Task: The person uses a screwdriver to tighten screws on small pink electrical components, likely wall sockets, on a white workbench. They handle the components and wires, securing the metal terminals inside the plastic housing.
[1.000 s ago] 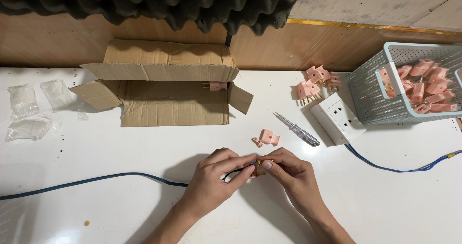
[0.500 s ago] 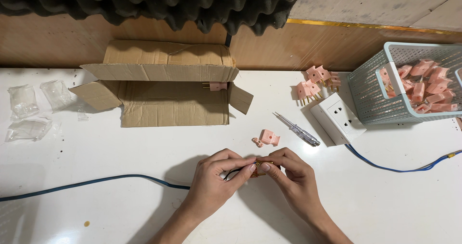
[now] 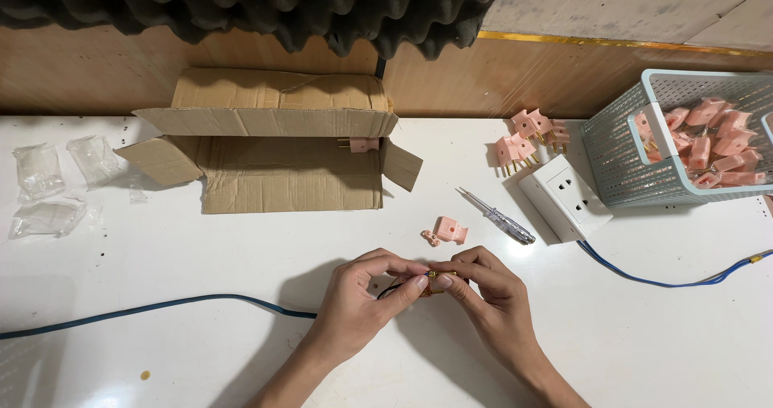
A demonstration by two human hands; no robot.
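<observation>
Both hands, left hand (image 3: 366, 295) and right hand (image 3: 487, 291), stay pinched on brass-pronged plug part (image 3: 437, 279), unmoved; pink cover (image 3: 449, 229) at 12 o'clock.

You are wearing the only camera on your head, and it is looking down and forward over the white table (image 3: 644, 335). It is sitting quite near your work, so your left hand (image 3: 362, 303) and right hand (image 3: 491, 295) are showing low in the middle, with your arms running off the bottom edge. Farther up it is taking in the cardboard box (image 3: 274, 146) and the wooden wall (image 3: 97, 78) at the back, with dark bumpy foam (image 3: 258, 6) along the top. The basket (image 3: 628, 150) is getting cut off at the right edge. No other view is sharing this scene.
</observation>
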